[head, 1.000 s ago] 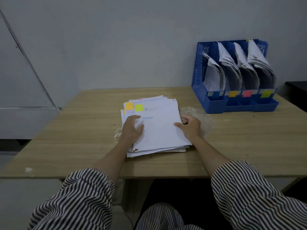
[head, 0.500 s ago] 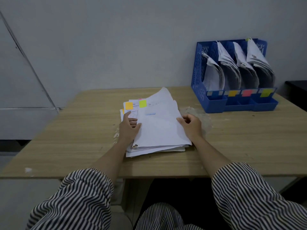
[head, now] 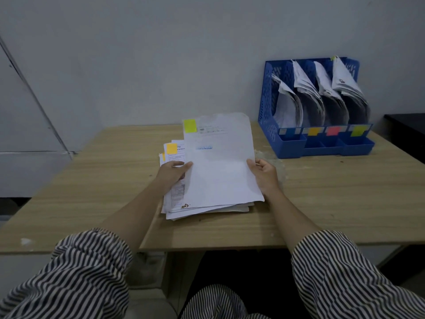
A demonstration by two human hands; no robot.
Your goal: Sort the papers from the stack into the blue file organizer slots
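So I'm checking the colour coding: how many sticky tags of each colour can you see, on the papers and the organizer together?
Yellow-green: 2, on the lifted sheet and the rightmost slot
Orange-yellow: 2, on the stack and the second slot
Pink-red: 1, on the third slot
Total: 5

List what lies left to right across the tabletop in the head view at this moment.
Left hand → orange sticky note → green sticky note on the lifted top sheet → right hand → blue file organizer with its four paper-filled slots.
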